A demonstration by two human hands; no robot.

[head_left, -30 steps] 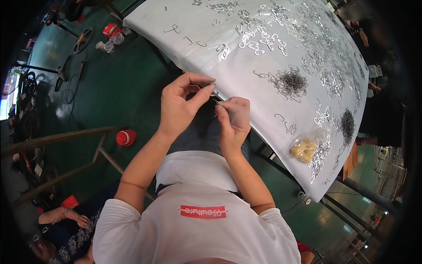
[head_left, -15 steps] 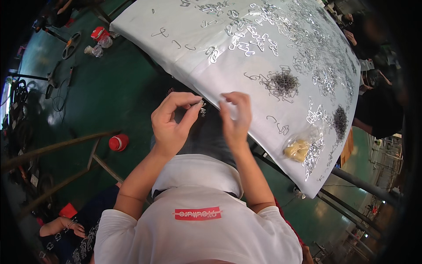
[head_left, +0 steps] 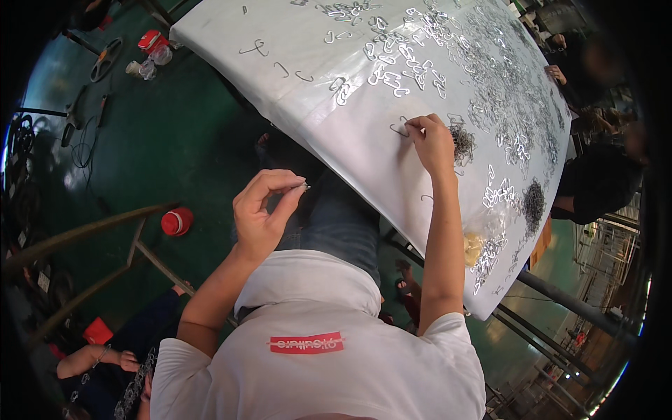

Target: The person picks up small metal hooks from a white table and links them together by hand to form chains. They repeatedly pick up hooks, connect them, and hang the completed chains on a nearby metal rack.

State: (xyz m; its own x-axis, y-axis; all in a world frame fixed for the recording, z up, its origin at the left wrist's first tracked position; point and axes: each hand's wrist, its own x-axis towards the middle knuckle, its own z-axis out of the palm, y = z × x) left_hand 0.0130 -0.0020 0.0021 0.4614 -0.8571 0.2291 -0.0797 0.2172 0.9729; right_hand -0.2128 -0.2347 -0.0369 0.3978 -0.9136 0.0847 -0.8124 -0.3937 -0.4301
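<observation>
My left hand is held above my lap, beside the table edge, thumb and forefinger pinched on a small shiny metal piece, mostly hidden by the fingertips. Over the white-covered table reaches my right hand, its fingers closed together at a thin wire hook. Just beyond that hand lies a tangled pile of thin wire hooks, partly covered by it. Thicker silvery bent hooks are scattered farther up the table.
A clear bag with something yellow sits near the right corner, by more metal hooks. Another dark wire pile lies near the far right edge. People are beyond the table. A red jug stands on the green floor.
My right hand has moved from beside the left one, forward and right onto the table at the wire pile. The left hand has sunk slightly, still pinching.
</observation>
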